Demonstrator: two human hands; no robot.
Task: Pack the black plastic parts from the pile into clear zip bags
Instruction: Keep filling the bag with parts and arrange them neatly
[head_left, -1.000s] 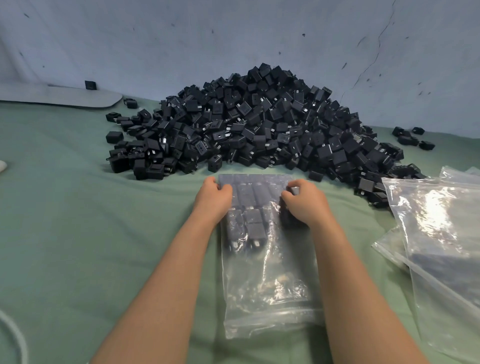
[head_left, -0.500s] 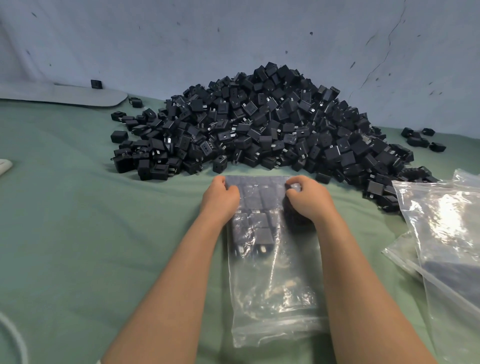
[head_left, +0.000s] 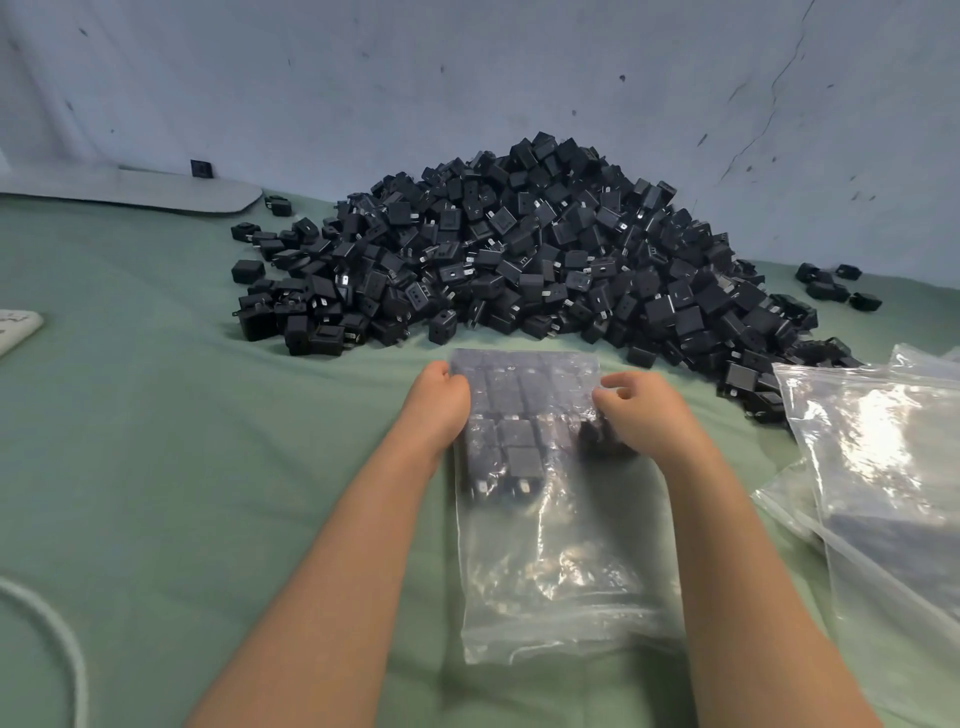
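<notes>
A large pile of black plastic parts (head_left: 524, 249) lies on the green cloth by the wall. In front of it a clear zip bag (head_left: 550, 519) lies flat, its far half filled with several black parts in rows, its zip end toward me. My left hand (head_left: 439, 402) grips the bag's far left edge with curled fingers. My right hand (head_left: 644, 410) holds the bag's far right side, fingers curled over a black part inside the plastic.
More clear zip bags (head_left: 883, 467) are stacked at the right. A few stray black parts (head_left: 836, 286) lie at the far right. A grey flat board (head_left: 130, 189) sits at the far left, a white cable (head_left: 57, 639) at the near left.
Both hands stay on the bag's far end; the right hand's fingers have shifted and lifted a little on the plastic. The view has moved slightly.
</notes>
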